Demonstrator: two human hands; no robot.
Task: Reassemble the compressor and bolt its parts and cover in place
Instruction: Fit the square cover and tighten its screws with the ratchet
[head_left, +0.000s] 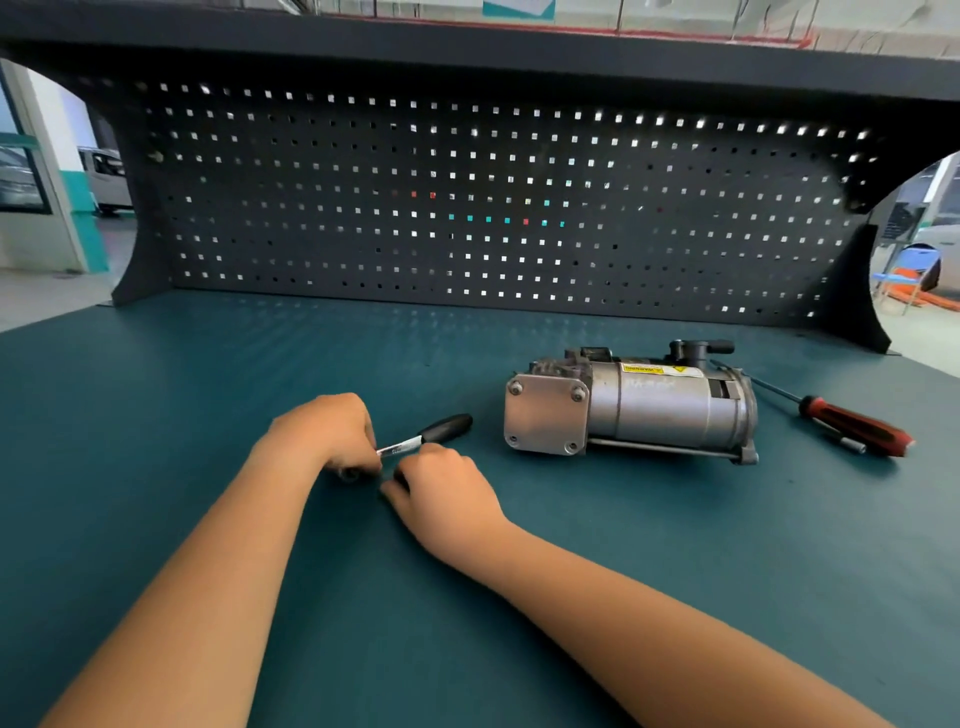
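Left of compressor: left hand pinches black-handled tool by its metal end; right hand curled, touching it, hold unclear.

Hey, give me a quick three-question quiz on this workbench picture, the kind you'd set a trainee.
1. True or false: the red-handled screwdriver lies left of the compressor.
2. What colour is the handle of the tool that the left hand grips? A black, B yellow, C blue.
3. Fill in: the compressor's square end cover shows ___ bolts.
Key: 1 false, the screwdriver lies to the compressor's right; 2 A; 3 four.
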